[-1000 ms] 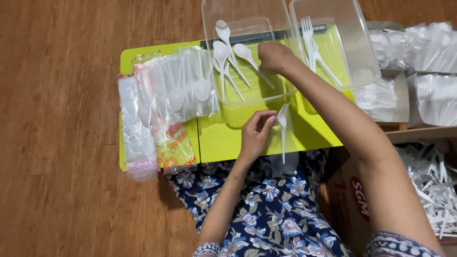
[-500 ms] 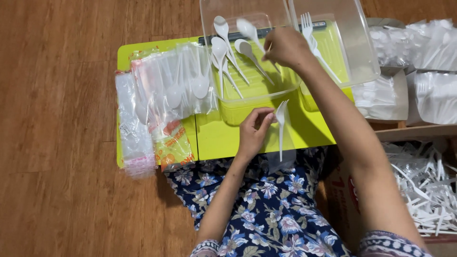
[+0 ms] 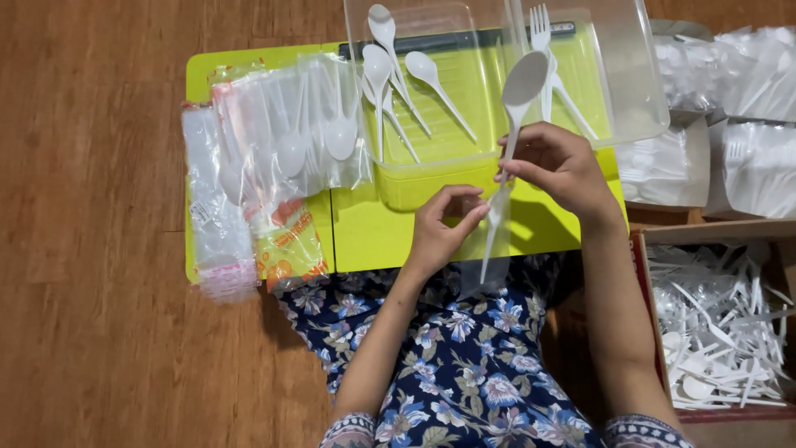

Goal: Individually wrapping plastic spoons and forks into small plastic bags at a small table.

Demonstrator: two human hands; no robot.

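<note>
Head view: both hands meet over a yellow-green board (image 3: 373, 241).
Right hand (image 3: 560, 166): fingers pinch the stem of a white plastic spoon (image 3: 518, 91), bowl rising above the fingertips.
Left hand (image 3: 444, 220): fingers curled, gripping a clear narrow bag (image 3: 491, 241) just below the right fingertips.
Beyond the fingers: clear tray (image 3: 431, 162) of spoons.

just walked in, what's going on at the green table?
A person sits on the floor at a low green table. The right hand holds a white plastic spoon by its handle, bowl up. The left hand pinches a clear narrow sleeve under it. More spoons lie in a clear tray, and bagged cutlery lies to the left.
</note>
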